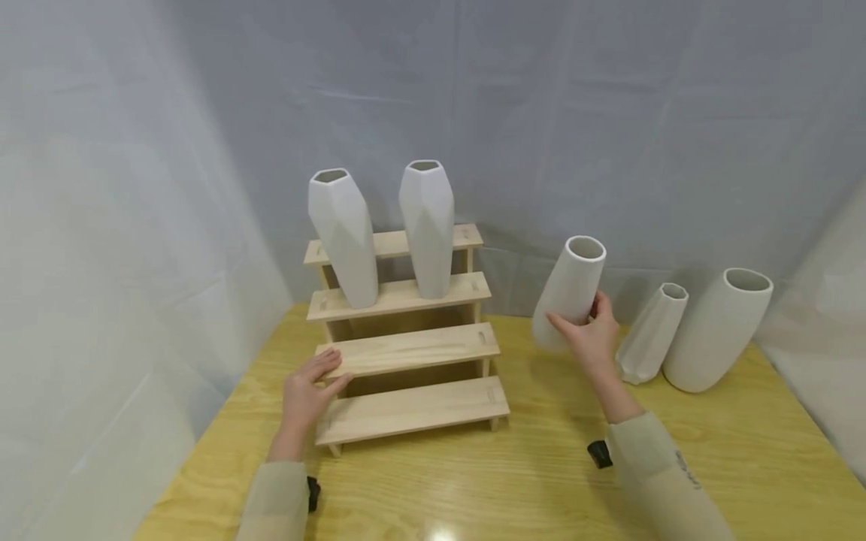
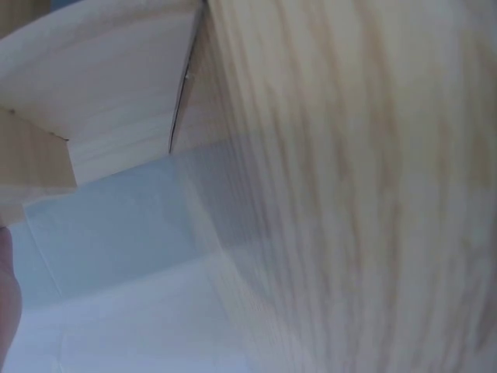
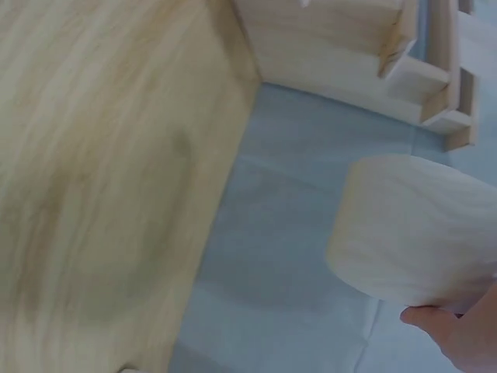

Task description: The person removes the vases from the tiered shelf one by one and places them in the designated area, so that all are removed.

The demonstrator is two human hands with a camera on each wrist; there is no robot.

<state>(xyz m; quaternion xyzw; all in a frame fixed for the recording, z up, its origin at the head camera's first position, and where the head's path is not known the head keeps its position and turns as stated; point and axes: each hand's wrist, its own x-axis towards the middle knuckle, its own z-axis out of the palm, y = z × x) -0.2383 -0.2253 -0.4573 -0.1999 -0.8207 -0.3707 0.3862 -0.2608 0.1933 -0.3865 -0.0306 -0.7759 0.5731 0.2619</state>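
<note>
My right hand [image 1: 592,335] grips a smooth, tapered white vase [image 1: 573,285] by its lower part, thumb at the front. In the right wrist view, the vase [image 3: 419,233] is off the table, its base facing the wooden stand. At the left end of a four-step wooden stand [image 1: 413,349], my left hand [image 1: 307,391] rests on the second step from the bottom, fingers on the board and thumb by its front edge. Two faceted white vases, a left one [image 1: 345,240] and a right one [image 1: 428,233], stand on the second step from the top.
Right of the held vase, a slim ribbed white vase [image 1: 652,334] and a wider smooth white vase [image 1: 719,330] stand close together on the wooden table [image 1: 419,496]. A grey-white sheet [image 1: 541,113] hangs behind the table.
</note>
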